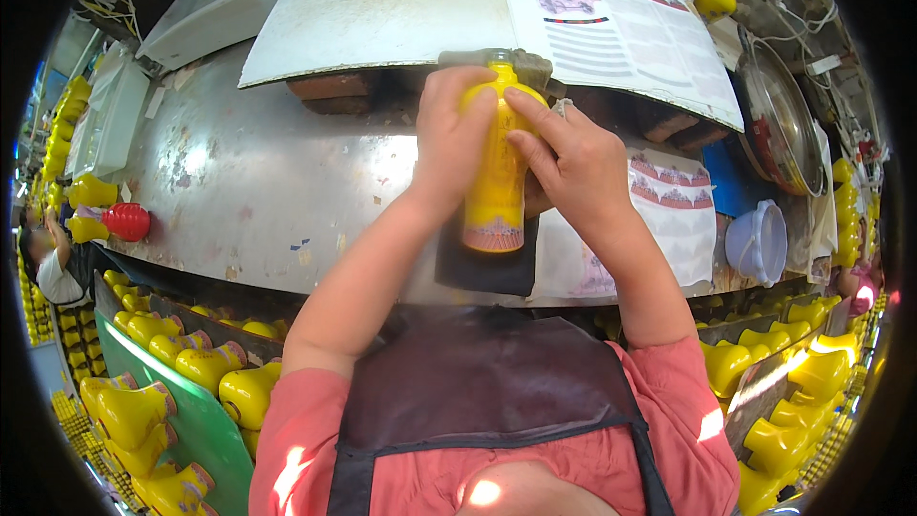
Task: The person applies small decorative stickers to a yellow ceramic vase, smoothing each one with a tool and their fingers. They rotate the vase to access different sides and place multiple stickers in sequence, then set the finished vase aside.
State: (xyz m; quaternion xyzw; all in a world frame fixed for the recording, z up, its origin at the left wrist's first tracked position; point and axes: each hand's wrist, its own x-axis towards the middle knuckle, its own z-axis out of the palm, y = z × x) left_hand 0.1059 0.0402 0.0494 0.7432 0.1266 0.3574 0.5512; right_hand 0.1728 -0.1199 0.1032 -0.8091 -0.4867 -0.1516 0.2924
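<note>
A yellow glossy bottle (495,186) with a pale glass neck lies in front of me, its neck pointing away. Near its base runs a band of patterned pink and purple print. My left hand (447,129) wraps the bottle's left side by the shoulder, the thumb on top. From the other side, my right hand (581,155) grips it with forefinger and thumb against the shoulder; its other fingers are partly hidden. Beneath the base is a black cloth or pad (487,272). A greyish folded cloth (533,67) sits behind the neck.
Printed decal sheets (611,38) lie on a raised white board (382,5) propped on bricks (330,86). More sheets rest at right, near a pale bucket (757,244). A red object (126,221) stands at left. Yellow bottles (212,363) fill racks on both sides. Other people work at the edges.
</note>
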